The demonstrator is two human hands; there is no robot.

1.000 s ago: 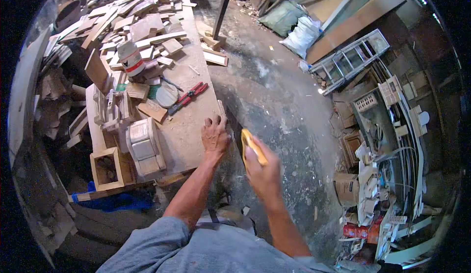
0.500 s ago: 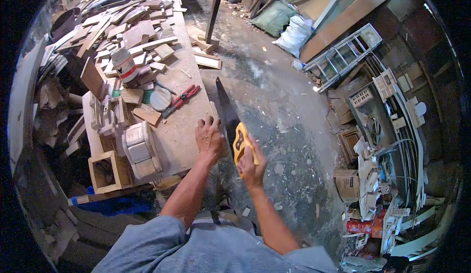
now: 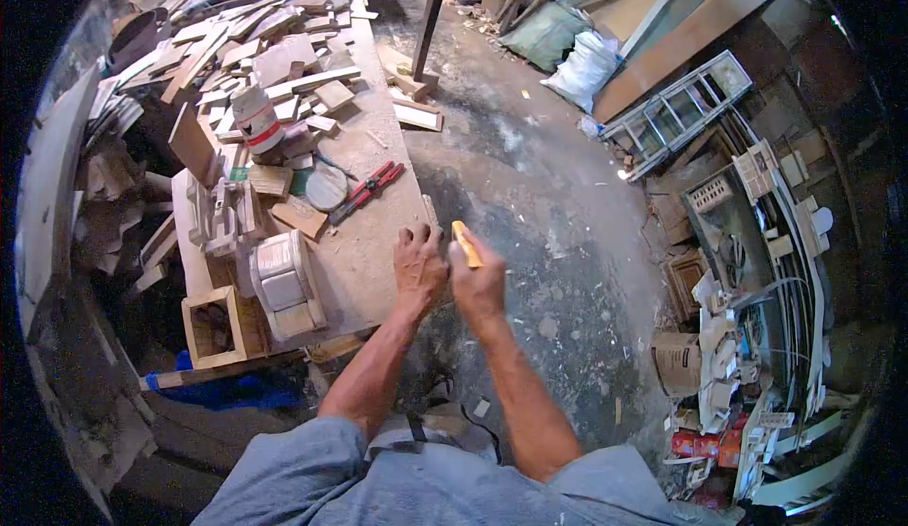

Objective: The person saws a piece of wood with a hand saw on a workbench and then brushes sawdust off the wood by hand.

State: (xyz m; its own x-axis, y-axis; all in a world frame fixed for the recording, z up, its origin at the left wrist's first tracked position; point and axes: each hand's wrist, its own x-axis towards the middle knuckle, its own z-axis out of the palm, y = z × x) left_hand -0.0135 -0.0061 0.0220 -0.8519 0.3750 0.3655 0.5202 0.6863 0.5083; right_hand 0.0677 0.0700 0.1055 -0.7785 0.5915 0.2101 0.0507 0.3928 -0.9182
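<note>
the left hand (image 3: 420,269), near the middle of the frame, lies palm down at the edge of the table (image 3: 364,266), its fingers bent and slightly spread. it seems to bear down there to steady the thin strip of wood (image 3: 429,212) that shows just past its fingertips; its thumb can't be made out.

just beside it, the right hand (image 3: 480,285) is closed round the yellow handle of a saw (image 3: 464,243), held just off the table's edge, probably so the blade has free space beside the wood; the blade itself can't be told apart here.

the red pliers (image 3: 369,192) lie above and left of the hands, flat near the table's edge, probably to be within reach yet out of the way. the bottle (image 3: 255,119) stands among scraps at upper left, likely upright against spilling. lower left, the carved block (image 3: 284,285) and the box (image 3: 213,327) sit apart from the hands, which leaves elbow room.
</note>
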